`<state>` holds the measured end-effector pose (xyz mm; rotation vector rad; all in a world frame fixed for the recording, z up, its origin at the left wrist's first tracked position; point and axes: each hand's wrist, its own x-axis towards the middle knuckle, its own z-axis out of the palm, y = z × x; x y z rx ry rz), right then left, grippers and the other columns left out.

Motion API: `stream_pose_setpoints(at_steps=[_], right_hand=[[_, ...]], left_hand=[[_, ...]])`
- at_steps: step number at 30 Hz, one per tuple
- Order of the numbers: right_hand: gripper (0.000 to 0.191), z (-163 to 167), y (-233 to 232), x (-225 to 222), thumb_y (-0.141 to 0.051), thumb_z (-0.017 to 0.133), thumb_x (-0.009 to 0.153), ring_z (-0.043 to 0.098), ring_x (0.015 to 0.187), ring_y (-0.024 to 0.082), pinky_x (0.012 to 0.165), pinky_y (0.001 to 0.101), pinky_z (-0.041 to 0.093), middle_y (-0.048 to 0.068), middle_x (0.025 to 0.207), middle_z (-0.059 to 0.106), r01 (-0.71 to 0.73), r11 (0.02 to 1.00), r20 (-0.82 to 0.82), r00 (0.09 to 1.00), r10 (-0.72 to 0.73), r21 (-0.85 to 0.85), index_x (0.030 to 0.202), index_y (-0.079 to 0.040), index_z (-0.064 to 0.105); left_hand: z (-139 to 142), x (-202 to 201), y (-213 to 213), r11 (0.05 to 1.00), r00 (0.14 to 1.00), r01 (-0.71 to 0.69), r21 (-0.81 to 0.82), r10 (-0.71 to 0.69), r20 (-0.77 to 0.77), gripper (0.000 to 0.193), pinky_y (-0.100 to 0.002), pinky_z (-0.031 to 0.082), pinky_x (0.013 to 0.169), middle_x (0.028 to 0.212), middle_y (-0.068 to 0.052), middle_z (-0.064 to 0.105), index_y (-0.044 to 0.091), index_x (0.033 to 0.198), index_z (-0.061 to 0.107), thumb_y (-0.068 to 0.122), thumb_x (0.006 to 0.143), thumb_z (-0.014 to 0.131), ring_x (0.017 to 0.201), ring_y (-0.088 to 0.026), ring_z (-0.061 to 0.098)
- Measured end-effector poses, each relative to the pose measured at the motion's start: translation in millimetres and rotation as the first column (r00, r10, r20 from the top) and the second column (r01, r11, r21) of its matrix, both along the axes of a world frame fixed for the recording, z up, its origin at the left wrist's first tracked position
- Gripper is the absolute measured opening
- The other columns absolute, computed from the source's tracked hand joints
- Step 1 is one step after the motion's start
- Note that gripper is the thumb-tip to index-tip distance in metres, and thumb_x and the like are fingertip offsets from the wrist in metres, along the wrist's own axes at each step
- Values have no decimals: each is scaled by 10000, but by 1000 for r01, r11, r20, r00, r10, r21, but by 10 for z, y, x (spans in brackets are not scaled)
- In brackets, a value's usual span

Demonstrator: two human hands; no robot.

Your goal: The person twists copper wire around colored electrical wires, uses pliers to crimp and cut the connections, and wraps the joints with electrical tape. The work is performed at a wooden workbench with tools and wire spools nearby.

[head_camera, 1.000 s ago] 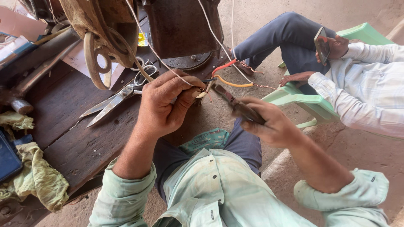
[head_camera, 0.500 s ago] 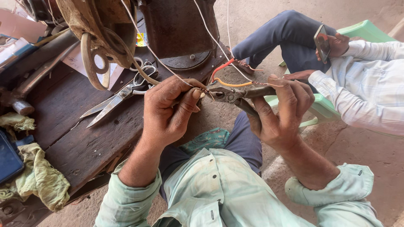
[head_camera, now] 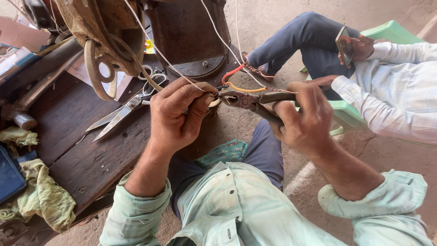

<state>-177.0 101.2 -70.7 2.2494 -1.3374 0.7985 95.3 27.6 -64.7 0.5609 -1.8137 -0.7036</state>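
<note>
**Both hands at the wire, over the bench edge**

Scissors [head_camera: 125, 109] lie flat on the wooden bench [head_camera: 82, 159]. Left hand [head_camera: 177, 116], forearm angled up from the lap, fingers curled, pinches the white wire [head_camera: 159, 53]. Just right, pliers [head_camera: 248, 99] bite at that pinch point; right hand [head_camera: 302, 120] is clenched round their handles, wrist bent inward.

Pale mint-green button-up shirt, long sleeves rolled above the wrists, dark navy trousers, bare left hand [head_camera: 175, 116], bare right hand [head_camera: 302, 120]
</note>
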Motion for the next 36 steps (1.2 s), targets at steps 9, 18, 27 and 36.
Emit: stream_pose_setpoints(at_steps=[9, 18, 27, 36], right_hand=[[434, 120, -39, 46, -340, 854, 805, 607, 754, 318, 657, 450, 489, 109, 878, 568, -193, 771, 332, 943, -25, 607, 928, -14, 596], [381, -461, -15, 355, -272, 786, 848, 628, 1074, 319, 902, 429, 506, 159, 1190, 616, -438, 672, 436, 880, 186, 597, 1123, -26, 690], [304, -1125, -281, 1205, -317, 791, 830, 609, 941, 328, 771, 460, 496, 121, 1004, 593, -319, 594, 295, 945, 141, 738, 976, -60, 722], [348, -1198, -762, 2420, -275, 785, 770, 602, 1093, 322, 867, 466, 431, 129, 1236, 622, -419, 826, 144, 907, 395, 378, 1072, -104, 748]], left_hand=[[-44, 60, -96, 997, 996, -26, -76, 33, 86, 113, -264, 569, 701, 959, -84, 702, 15, 1119, 707, -20, 1012, 713, 854, -186, 724], [-309, 336, 62, 968, 985, 71, 240, -31, -167, 508, -268, 617, 867, 1349, -130, 610, 43, 1382, 526, 172, 938, 737, 997, -131, 696], [-1244, 1481, 53, 617, 533, -786, 45, 639, 555, 416, -445, 506, 1035, 1358, -174, 651, 27, 1286, 693, 214, 933, 809, 1244, -337, 619], [-1553, 1926, -150, 621, 336, -778, -97, 542, 771, 465, -494, 431, 1037, 1330, -102, 662, 99, 1285, 666, 198, 852, 802, 1278, -309, 581]])
